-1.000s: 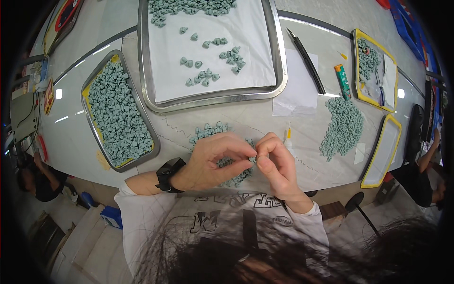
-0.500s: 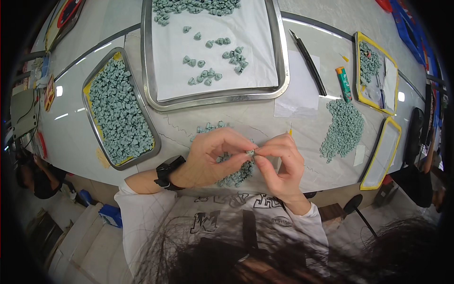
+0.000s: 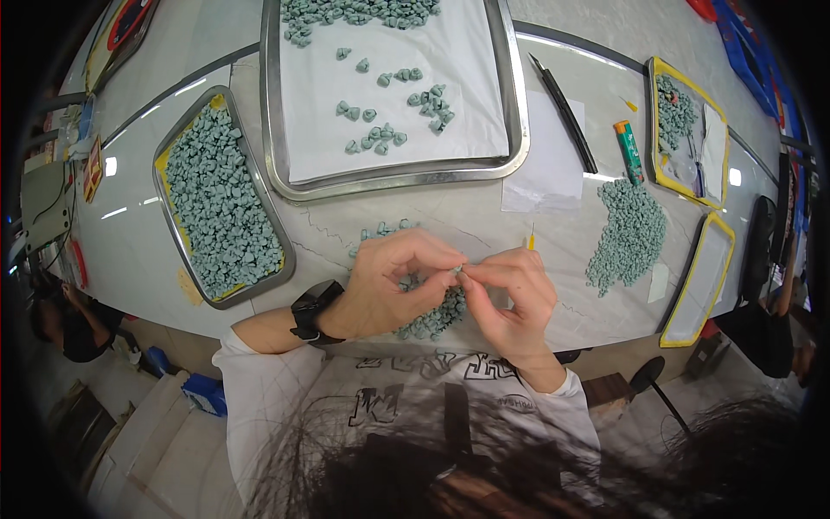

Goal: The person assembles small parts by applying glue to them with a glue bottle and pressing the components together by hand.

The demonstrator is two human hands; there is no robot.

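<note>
Fingers meet at the middle of the head view, over the bench point(image 3: 346, 203) edge in front of the person's shirt. Left hand point(image 3: 380, 281) comes in from the lower left, its forearm slanting up to a black wristwatch point(image 3: 315, 310); the back of the hand faces up, index finger arched above the thumb in a loose ring, the two tips clamped on a small grey-green piece point(image 3: 456, 270). Right hand point(image 3: 519, 294) rises from the lower right, wrist bent inward, index finger pointing left with the thumb beneath it; these tips are together on the same piece, though the exact contact is too small to make out.

Below and behind the hands lies a loose pile of grey-green pieces point(image 3: 439, 317), partly covered by the left hand. To the left, a grey metal dish point(image 3: 290, 259) is full of similar pieces. Beyond the hands sits a large steel tray point(image 3: 398, 179) lined with white paper point(image 3: 316, 147), more pieces scattered on it. Just beyond the right hand is a yellow-hubbed needle point(image 3: 532, 240); farther right, a heap of finer pieces point(image 3: 627, 233) lies near an orange-capped green tube point(image 3: 630, 156).
</note>
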